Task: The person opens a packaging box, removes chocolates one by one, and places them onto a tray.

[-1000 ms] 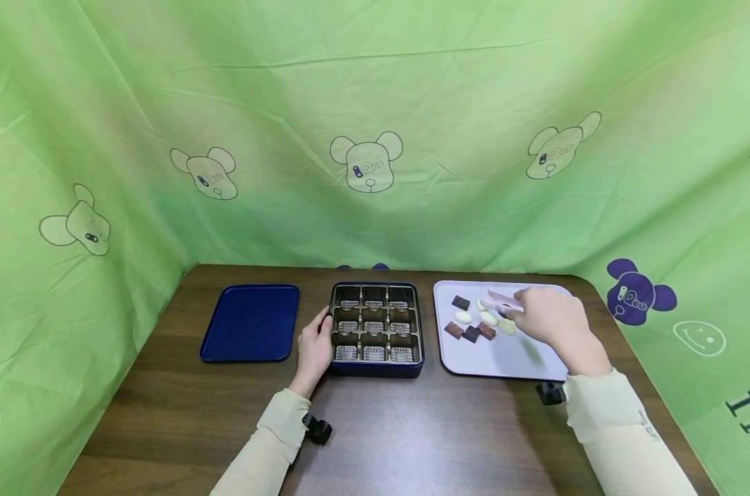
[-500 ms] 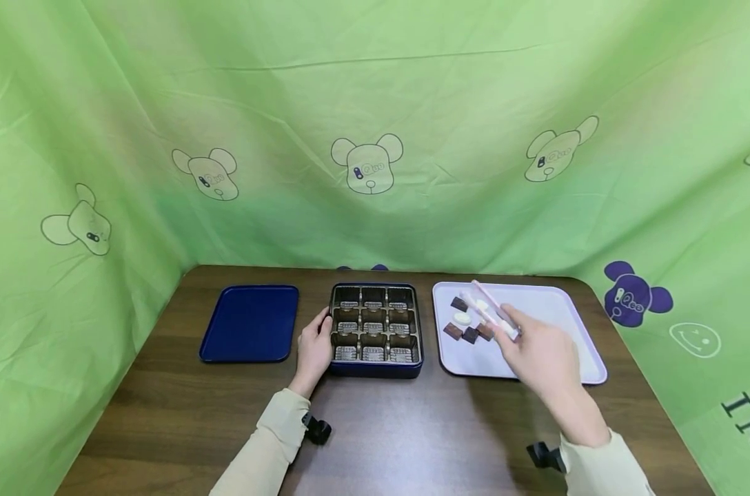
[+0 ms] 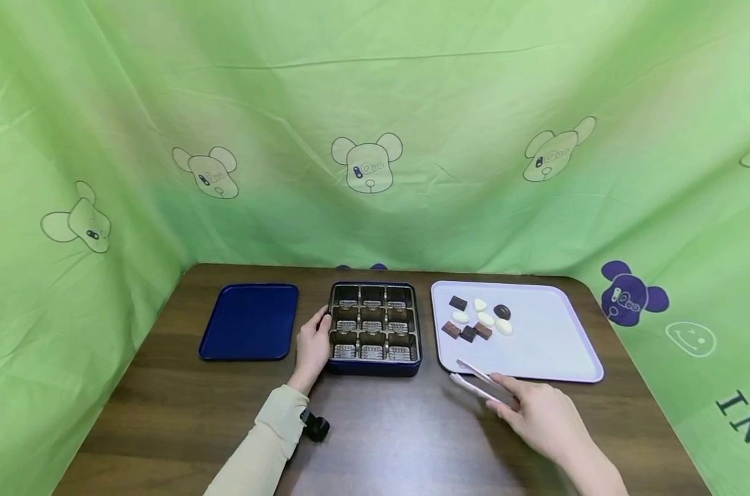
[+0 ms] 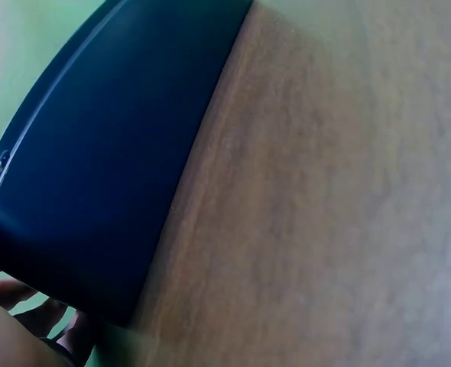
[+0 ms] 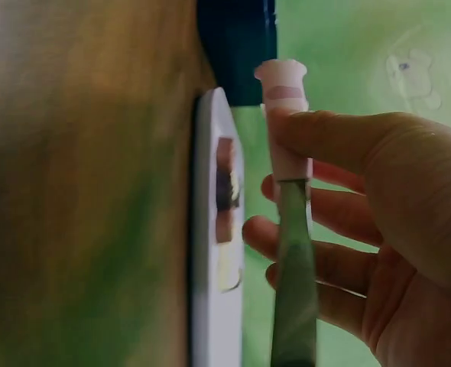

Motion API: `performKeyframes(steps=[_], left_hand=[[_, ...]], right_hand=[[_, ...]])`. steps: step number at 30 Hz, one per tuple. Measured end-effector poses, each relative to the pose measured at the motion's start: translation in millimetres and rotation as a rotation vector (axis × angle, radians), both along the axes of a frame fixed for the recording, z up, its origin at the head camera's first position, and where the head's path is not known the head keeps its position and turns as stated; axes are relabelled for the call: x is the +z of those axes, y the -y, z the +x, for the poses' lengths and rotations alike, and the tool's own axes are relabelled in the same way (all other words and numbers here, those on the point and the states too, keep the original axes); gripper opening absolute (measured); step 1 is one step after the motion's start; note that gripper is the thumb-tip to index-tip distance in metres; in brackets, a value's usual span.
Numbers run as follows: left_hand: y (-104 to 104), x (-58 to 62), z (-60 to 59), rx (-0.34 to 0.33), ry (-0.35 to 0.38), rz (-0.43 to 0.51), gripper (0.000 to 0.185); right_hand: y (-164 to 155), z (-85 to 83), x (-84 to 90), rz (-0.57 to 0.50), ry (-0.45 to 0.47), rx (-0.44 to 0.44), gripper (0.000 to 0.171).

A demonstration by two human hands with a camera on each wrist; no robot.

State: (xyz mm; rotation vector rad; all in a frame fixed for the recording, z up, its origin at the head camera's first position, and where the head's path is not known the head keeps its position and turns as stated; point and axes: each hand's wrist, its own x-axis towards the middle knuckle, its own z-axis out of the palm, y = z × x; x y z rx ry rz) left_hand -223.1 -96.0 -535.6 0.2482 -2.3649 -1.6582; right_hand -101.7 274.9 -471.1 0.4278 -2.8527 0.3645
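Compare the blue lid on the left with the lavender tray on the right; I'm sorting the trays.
The blue lid is dark navy and bare; the lavender tray is pale and carries dark and white chocolates at its far left. The lavender tray looks larger than the blue lid. Both are flat, round-cornered rectangles on the table, flanking the compartment box.

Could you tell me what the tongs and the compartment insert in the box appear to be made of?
The tongs in the right hand look like pale pink, matte plastic. The box's insert seems thin moulded plastic or foil, dark and glossy, with glints along its compartment ridges.
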Motion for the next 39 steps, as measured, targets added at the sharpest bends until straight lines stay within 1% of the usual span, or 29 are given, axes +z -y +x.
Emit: performKeyframes(steps=[3, 6, 11, 16, 20, 22, 24, 29, 31, 33, 36, 39], left_hand=[[1.4, 2.5, 0.5, 0.007, 0.006, 0.041, 0.037], [2.8, 8.8, 2.9, 0.003, -0.001, 0.067, 0.042], [4.5, 20.3, 8.1, -0.025, -0.042, 0.079, 0.050], [4.5, 23.3, 14.1, -0.051, -0.047, 0.065, 0.056], [3.3, 24.9, 17.5, -0.052, -0.068, 0.048, 0.056], [2.5, 25.5, 18.5, -0.057, -0.089, 0.047, 0.055], [1.4, 25.5, 19.5, -0.050, -0.102, 0.062, 0.055], [0.1, 24.7, 23.2, 0.004, -0.153, 0.132, 0.051], [0.8, 25.3, 25.4, 0.023, -0.170, 0.129, 0.050], [3.2, 26.3, 27.8, 0.035, -0.183, 0.096, 0.051], [10.0, 28.2, 31.3, 0.053, -0.176, 0.010, 0.053], [18.3, 34.1, 34.3, 0.034, -0.146, -0.083, 0.058]], right_hand=[[-5.5, 9.3, -3.7, 0.012, 0.086, -0.036, 0.039], [-11.2, 17.0, -7.4, 0.019, 0.119, -0.054, 0.039], [-18.2, 26.1, -13.4, 0.034, 0.107, -0.076, 0.040], [-22.1, 32.9, -21.4, 0.043, 0.078, -0.090, 0.042], [-24.2, 36.6, -24.6, 0.043, 0.087, -0.104, 0.042], [-25.3, 38.1, -25.5, 0.040, 0.088, -0.111, 0.042], [-26.4, 39.0, -26.7, 0.038, 0.085, -0.117, 0.042], [-28.0, 40.1, -27.7, 0.037, 0.081, -0.111, 0.047], [-27.9, 40.1, -26.4, 0.035, 0.062, -0.094, 0.049], [-27.6, 38.1, -24.6, 0.032, 0.019, -0.069, 0.053], [-24.4, 32.0, -17.0, 0.011, -0.083, -0.027, 0.056], [-18.1, 22.7, -3.6, -0.025, -0.179, 0.014, 0.060]])
